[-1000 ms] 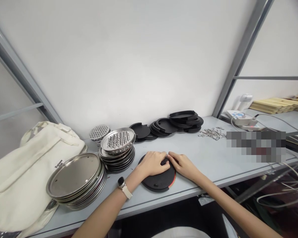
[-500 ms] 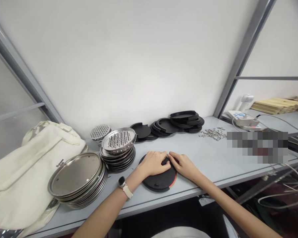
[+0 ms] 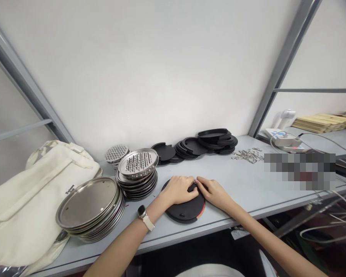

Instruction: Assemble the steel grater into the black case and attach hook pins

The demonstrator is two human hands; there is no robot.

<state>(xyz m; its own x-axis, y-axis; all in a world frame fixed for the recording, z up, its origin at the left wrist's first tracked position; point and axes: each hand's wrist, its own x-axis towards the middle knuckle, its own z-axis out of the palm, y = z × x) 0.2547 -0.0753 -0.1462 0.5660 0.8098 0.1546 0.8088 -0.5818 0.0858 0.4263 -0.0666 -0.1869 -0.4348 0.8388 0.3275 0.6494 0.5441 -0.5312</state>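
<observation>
A round black disc (image 3: 180, 209), with a red and yellow strip along its right edge, lies on the grey table in front of me. My left hand (image 3: 180, 189) rests on its upper part, fingers curled and thumb bent over the surface, gripping it. At the disc's upper right edge my right hand (image 3: 212, 191) is closed in a pinch, its fingertips meeting those of the left. A bit of shiny metal (image 3: 195, 182) shows between the fingertips. It may be one of the wire clips, but most of it is hidden.
Stacked metal plates (image 3: 89, 204) and grater discs (image 3: 138, 163) stand left, beside a cream cloth bag (image 3: 43, 184). More black discs (image 3: 196, 146) lean along the wall. Loose wire clips (image 3: 248, 155) lie to the right. A white power strip (image 3: 284, 139) with cables stands farther right.
</observation>
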